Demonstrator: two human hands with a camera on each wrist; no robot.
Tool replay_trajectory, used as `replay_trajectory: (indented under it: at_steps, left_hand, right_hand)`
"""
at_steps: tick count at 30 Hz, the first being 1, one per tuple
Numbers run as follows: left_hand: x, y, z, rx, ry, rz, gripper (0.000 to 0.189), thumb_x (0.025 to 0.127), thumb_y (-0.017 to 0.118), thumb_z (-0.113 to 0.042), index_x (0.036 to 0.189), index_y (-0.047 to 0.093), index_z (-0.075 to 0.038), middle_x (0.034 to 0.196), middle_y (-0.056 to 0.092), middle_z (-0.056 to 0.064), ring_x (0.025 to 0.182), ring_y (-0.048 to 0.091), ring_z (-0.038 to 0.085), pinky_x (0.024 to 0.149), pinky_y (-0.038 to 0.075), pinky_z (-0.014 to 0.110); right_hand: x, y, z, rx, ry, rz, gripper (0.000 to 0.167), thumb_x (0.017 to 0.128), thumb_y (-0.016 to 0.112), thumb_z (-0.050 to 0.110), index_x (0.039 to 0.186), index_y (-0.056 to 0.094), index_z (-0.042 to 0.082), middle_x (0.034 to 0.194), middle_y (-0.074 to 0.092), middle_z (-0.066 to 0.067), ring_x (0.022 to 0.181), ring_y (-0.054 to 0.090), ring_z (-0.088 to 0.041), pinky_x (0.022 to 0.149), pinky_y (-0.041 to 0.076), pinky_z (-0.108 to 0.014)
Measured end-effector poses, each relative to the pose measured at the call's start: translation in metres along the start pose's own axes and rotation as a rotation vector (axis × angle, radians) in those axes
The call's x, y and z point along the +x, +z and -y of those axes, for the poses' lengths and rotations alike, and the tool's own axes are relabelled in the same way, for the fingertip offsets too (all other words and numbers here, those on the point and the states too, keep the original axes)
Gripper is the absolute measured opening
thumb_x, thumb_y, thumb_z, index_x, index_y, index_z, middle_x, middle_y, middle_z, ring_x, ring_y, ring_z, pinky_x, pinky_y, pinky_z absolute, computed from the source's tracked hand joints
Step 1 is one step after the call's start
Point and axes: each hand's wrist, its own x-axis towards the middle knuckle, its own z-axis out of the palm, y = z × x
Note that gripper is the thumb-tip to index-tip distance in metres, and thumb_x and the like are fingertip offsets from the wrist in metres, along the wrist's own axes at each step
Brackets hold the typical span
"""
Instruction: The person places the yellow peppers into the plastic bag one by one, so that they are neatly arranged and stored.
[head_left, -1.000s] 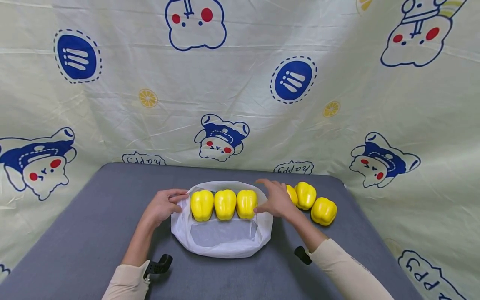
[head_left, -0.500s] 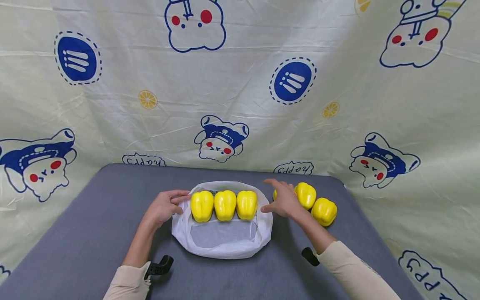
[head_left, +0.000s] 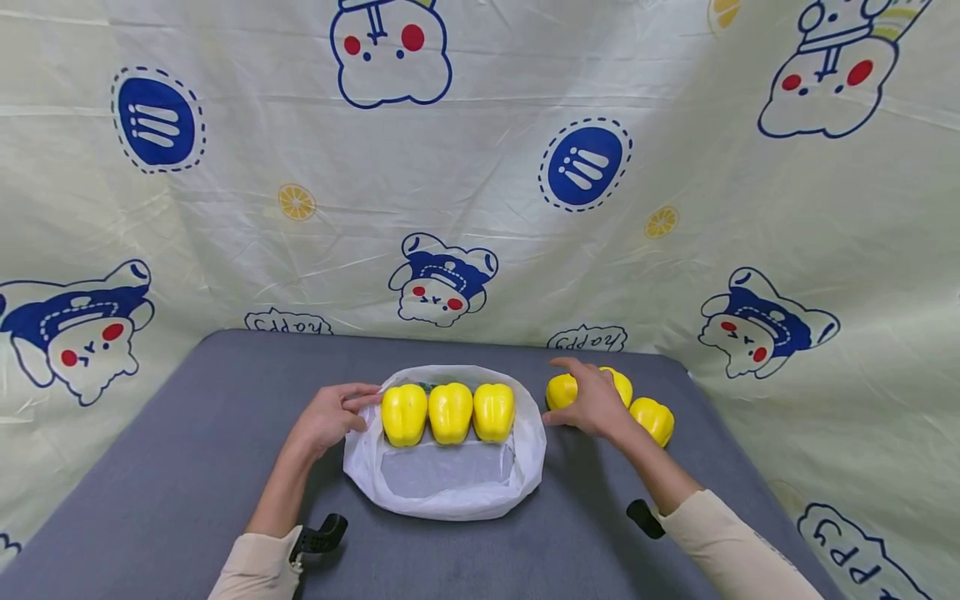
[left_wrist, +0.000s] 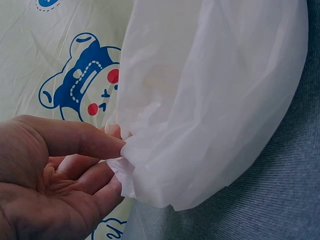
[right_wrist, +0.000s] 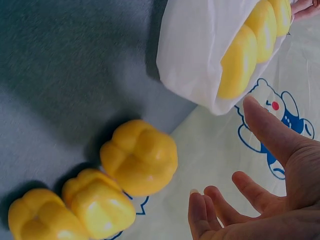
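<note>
A white plastic bag [head_left: 465,505] stands on the table with its mouth open upward. Three yellow bell peppers [head_left: 451,414] sit in a row along its far side. My left hand [head_left: 327,419] pinches the bag's left rim between thumb and fingers, as the left wrist view shows at the crumpled edge [left_wrist: 131,150]. To the right of the bag, my right hand [head_left: 594,402] is spread and holds nothing. It hovers by the loose peppers, nearest to the left one [head_left: 558,392], and partly covers the middle pepper [head_left: 622,386]. In the right wrist view its fingers are apart from the peppers.
The rightmost loose pepper [head_left: 655,419] lies nearer the table's right edge. Under everything is a grey cloth-covered table [head_left: 420,558]. A pale curtain [head_left: 480,183] printed with cartoon bears hangs behind and around it.
My right hand has moved right, from over the bag's right rim and rightmost bagged pepper to the loose peppers, uncovering the left one. My left hand keeps its place on the rim.
</note>
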Motion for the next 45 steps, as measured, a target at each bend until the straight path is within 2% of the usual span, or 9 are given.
replay_trajectory:
  at_steps: [9,14,18,23,29,35,42,45]
  left_hand:
    - [0.0,0.001,0.0,0.021,0.022,-0.005,0.06,0.081,0.06,0.016,0.137,0.062,-0.004,0.132,0.069,0.013,0.139,0.05,0.036,0.105,0.044,0.047]
    - [-0.001,0.001,-0.001,0.015,0.016,-0.01,0.059,0.08,0.06,0.016,0.136,0.063,-0.004,0.131,0.069,0.014,0.138,0.051,0.036,0.103,0.045,0.044]
    - [-0.002,0.001,0.0,0.015,0.015,-0.012,0.059,0.08,0.059,0.017,0.136,0.063,-0.003,0.131,0.069,0.014,0.138,0.051,0.037,0.106,0.044,0.049]
    - [-0.002,0.002,-0.001,0.02,0.007,-0.021,0.059,0.081,0.059,0.016,0.136,0.063,-0.004,0.131,0.069,0.014,0.138,0.051,0.037,0.111,0.041,0.054]
    - [-0.001,0.003,-0.002,0.029,0.003,-0.023,0.058,0.081,0.06,0.015,0.136,0.064,-0.005,0.131,0.07,0.013,0.137,0.052,0.037,0.107,0.044,0.05]
    - [-0.001,0.001,0.0,0.029,0.0,-0.027,0.058,0.081,0.06,0.014,0.135,0.064,-0.005,0.13,0.07,0.012,0.138,0.051,0.036,0.108,0.043,0.05]
    - [0.0,0.002,0.0,0.046,0.015,-0.024,0.058,0.081,0.06,0.014,0.135,0.064,-0.005,0.13,0.07,0.012,0.136,0.053,0.035,0.094,0.044,0.038]
    - [0.0,0.002,0.0,0.043,0.01,-0.029,0.058,0.081,0.06,0.014,0.135,0.065,-0.005,0.13,0.07,0.011,0.136,0.054,0.034,0.095,0.045,0.037]
  right_hand:
    - [-0.005,-0.016,-0.022,0.005,0.026,-0.017,0.086,0.075,0.088,0.026,0.148,0.046,0.006,0.144,0.052,-0.028,0.121,0.042,-0.049,0.096,0.038,-0.062]
    - [-0.011,-0.023,-0.038,0.001,0.021,-0.041,0.088,0.075,0.088,0.029,0.147,0.046,0.003,0.143,0.053,-0.029,0.124,0.043,-0.049,0.098,0.034,-0.062]
    - [-0.016,-0.027,-0.051,-0.012,0.012,-0.056,0.089,0.074,0.089,0.031,0.147,0.046,0.001,0.141,0.054,-0.029,0.124,0.045,-0.049,0.1,0.029,-0.06]
    - [-0.022,-0.031,-0.066,-0.011,0.055,-0.046,0.093,0.075,0.088,0.035,0.149,0.042,0.001,0.146,0.048,-0.032,0.129,0.039,-0.053,0.101,0.026,-0.061]
    - [-0.026,-0.036,-0.086,-0.038,0.094,-0.044,0.098,0.075,0.088,0.038,0.151,0.038,0.002,0.147,0.045,-0.036,0.132,0.036,-0.055,0.099,0.025,-0.062]
    - [-0.029,-0.038,-0.103,-0.055,0.106,-0.056,0.097,0.075,0.087,0.037,0.15,0.038,-0.001,0.147,0.043,-0.037,0.132,0.034,-0.058,0.099,0.024,-0.062]
    - [-0.033,-0.035,-0.123,-0.043,0.149,-0.045,0.098,0.075,0.088,0.034,0.148,0.037,-0.006,0.147,0.04,-0.038,0.13,0.032,-0.059,0.1,0.022,-0.063]
    - [-0.034,-0.034,-0.13,-0.039,0.166,-0.028,0.099,0.074,0.088,0.034,0.148,0.036,-0.007,0.148,0.038,-0.039,0.129,0.033,-0.059,0.1,0.023,-0.063]
